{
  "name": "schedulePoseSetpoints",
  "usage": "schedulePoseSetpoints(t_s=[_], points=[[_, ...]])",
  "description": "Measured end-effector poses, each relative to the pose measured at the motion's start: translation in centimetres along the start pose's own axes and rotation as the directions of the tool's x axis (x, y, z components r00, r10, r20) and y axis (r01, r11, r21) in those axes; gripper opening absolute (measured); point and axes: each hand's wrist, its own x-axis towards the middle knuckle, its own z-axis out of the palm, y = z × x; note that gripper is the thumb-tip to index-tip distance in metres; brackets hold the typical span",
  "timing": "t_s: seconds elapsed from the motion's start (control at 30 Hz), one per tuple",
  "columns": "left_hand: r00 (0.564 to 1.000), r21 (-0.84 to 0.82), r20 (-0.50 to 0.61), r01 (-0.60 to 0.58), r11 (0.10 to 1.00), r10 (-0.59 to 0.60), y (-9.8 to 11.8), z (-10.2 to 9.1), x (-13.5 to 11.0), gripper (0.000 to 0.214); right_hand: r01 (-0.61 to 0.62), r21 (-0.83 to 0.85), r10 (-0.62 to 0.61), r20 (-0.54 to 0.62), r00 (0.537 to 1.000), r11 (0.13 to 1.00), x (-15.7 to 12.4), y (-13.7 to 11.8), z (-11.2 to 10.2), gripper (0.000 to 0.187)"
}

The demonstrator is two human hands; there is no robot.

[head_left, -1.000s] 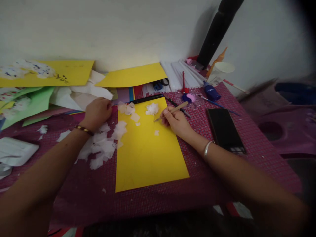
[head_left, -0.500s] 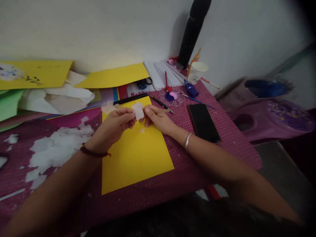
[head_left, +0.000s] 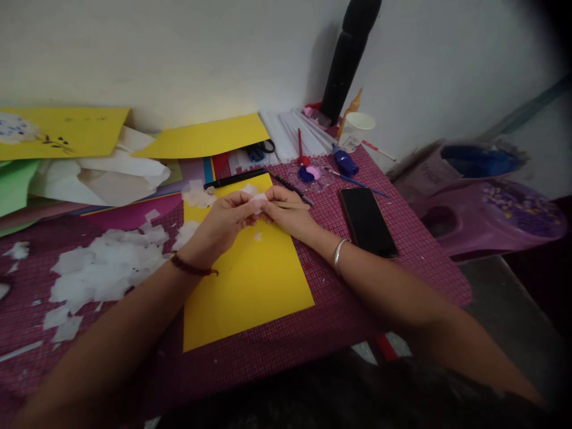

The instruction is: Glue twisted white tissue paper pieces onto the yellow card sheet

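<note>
Nearest is a yellow sheet (head_left: 248,292) lying on the surface (head_left: 333,301). It looks flat and a bit stiff, so the sides should be the best place to lift it. On the left is a heap of white paper bits (head_left: 107,262). They look thin and very light, and a puff of air might blow them about.

Over the sheet, the left hand (head_left: 226,221) and the right hand (head_left: 290,217) meet, both pinching one small white paper piece (head_left: 258,204) between thumbs and fingers. It looks soft and easy to tear, so a gentle pinch at the edges seems right. The right hand also holds a thin stick (head_left: 290,205), which looks light and hard.

Farther off sit a black phone (head_left: 369,223), likely smooth, and a paint tray (head_left: 309,174).
</note>
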Motion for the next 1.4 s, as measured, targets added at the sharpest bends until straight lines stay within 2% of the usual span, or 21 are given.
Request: schedulePoseSetpoints(t_s=[0.13, 0.23, 0.3, 0.4, 0.5, 0.6, 0.73, 0.83, 1.17, 1.3, 1.4], points=[[0.992, -0.005, -0.063, -0.11, 0.994, 0.11, 2.2, -0.6, 1.2, 0.024, 0.018, 0.002, -0.018, -0.072, 0.997, 1.0, -0.1, -0.3, -0.4, 0.022], [0.965, -0.003, -0.185, -0.188, 0.982, 0.184, 4.2, -2.4, 1.9, 0.023, 0.009, 0.035, -0.006, -0.107, 0.994, 0.999, -0.1, -0.5, -0.7, 0.019], [0.955, 0.0, -0.229, -0.195, 0.981, 0.19, 4.8, -3.8, 2.2, 0.023, -0.003, 0.074, 0.01, -0.095, 0.995, 0.997, 0.0, -0.4, -0.9, 0.011], [0.961, -0.02, -0.243, -0.143, 0.99, 0.134, 4.3, -5.3, 2.5, 0.023, 0.009, 0.089, -0.005, -0.047, 0.999, 0.996, 0.2, -0.1, -1.1, 0.011], [0.96, -0.047, -0.271, -0.083, 0.995, 0.067, 3.1, -6.1, 2.8, 0.022, 0.05, 0.022, -0.05, -0.026, 0.998, 0.998, 0.1, 0.2, -1.6, 0.031], [0.97, -0.054, -0.229, -0.096, 0.994, 0.081, 2.2, -6.4, 3.3, 0.019, 0.05, -0.089, -0.054, -0.051, 0.997, 0.995, 0.0, 0.1, -2.1, 0.046], [0.977, -0.019, -0.19, -0.102, 0.995, 0.096, 1.9, -6.7, 3.6, 0.018, 0.017, -0.164, -0.035, -0.112, 0.993, 0.986, 0.0, 0.0, -2.4, 0.049], [0.98, 0.003, -0.185, -0.075, 0.997, 0.074, 2.2, -6.8, 3.4, 0.017, -0.014, -0.16, -0.006, -0.12, 0.993, 0.987, 0.1, 0.3, -2.4, 0.047], [0.966, 0.018, -0.221, -0.134, 0.991, 0.134, 3.6, -7.1, 3.3, 0.015, -0.002, -0.228, -0.006, -0.037, 0.999, 0.974, -0.2, 0.2, -2.0, 0.035], [0.97, 0.003, -0.218, -0.113, 0.994, 0.11, 3.6, -6.6, 3.2, 0.018, 0.014, -0.197, -0.022, -0.035, 0.999, 0.98, -0.2, 0.2, -1.9, 0.029], [0.973, 0.079, -0.206, -0.088, 0.993, 0.102, 3.3, -6.0, 3.1, 0.019, 0.01, -0.191, -0.018, -0.045, 0.999, 0.981, -0.1, 0.3, -1.9, 0.023]])
